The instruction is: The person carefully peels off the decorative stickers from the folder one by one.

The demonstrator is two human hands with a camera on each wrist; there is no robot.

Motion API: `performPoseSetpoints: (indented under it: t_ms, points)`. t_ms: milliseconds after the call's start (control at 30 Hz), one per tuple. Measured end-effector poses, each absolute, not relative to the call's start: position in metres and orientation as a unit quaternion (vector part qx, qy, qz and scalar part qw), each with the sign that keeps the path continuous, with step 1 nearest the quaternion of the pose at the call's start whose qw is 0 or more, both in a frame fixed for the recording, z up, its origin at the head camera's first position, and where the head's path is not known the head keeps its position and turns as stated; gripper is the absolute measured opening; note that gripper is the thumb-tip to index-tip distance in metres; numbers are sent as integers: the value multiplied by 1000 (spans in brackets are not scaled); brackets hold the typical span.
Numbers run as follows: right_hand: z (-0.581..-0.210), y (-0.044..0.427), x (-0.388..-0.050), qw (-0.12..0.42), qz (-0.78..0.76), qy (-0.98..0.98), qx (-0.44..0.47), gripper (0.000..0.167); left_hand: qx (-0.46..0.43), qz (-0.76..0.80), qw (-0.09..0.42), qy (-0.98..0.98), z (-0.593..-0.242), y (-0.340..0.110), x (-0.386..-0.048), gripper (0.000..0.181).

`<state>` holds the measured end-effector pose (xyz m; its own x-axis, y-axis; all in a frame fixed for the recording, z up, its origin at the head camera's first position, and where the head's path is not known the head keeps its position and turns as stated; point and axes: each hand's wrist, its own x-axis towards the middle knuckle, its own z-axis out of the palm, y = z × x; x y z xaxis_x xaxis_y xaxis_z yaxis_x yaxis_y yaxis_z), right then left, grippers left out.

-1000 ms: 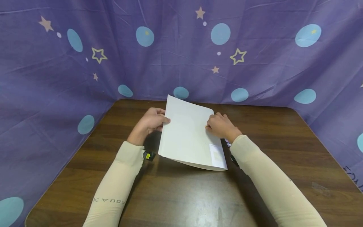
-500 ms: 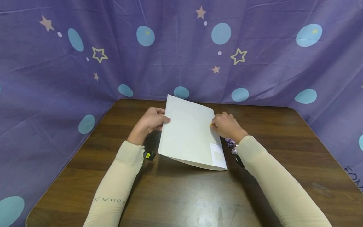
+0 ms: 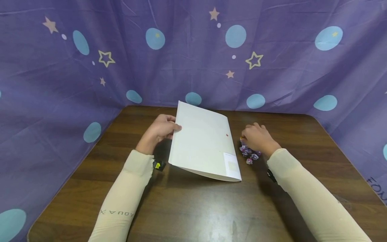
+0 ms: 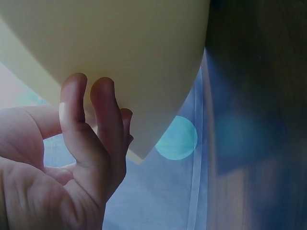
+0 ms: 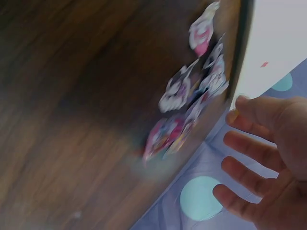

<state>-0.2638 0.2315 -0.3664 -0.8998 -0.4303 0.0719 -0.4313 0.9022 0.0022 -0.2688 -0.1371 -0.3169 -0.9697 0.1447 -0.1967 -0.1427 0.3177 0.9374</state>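
Observation:
A white folder [image 3: 202, 141] with a pale label near its lower right corner stands tilted over the table. My left hand [image 3: 161, 128] grips its left edge, thumb on the front; in the left wrist view, curled fingers [image 4: 109, 120] press the back. A small red mark [image 3: 227, 135] shows on the folder near its right edge. To the right of the folder, my right hand [image 3: 258, 138] pinches a tiny yellow-orange piece [image 5: 233, 115] between thumb and forefinger, its kind too small to tell. Below that hand lie several colourful cut-out stickers [image 3: 246, 152], partly hidden by it.
The brown wooden table [image 3: 199, 211] carries the folder and the stickers. A purple curtain [image 3: 193, 60] with stars and blue ovals hangs behind and along the sides. A clear scrap [image 3: 341, 201] seems to lie at the right, partly behind the sleeve.
My right hand has moved right, off the folder and over the stickers, still pinching the tiny piece. The red mark and more stickers have come into sight. The left hand and folder stay put.

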Motion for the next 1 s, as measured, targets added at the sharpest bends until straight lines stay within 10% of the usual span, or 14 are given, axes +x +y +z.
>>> performPoseSetpoints:
  t_ms: [567,1000]
  points:
    - [-372,245,-265,7,5,-978,206,34,1,588,126,799,-317,-138,-268,40]
    - [-377,240,-270,53,47,-970,234,9,1,585,122,801,-319,-138,-270,40]
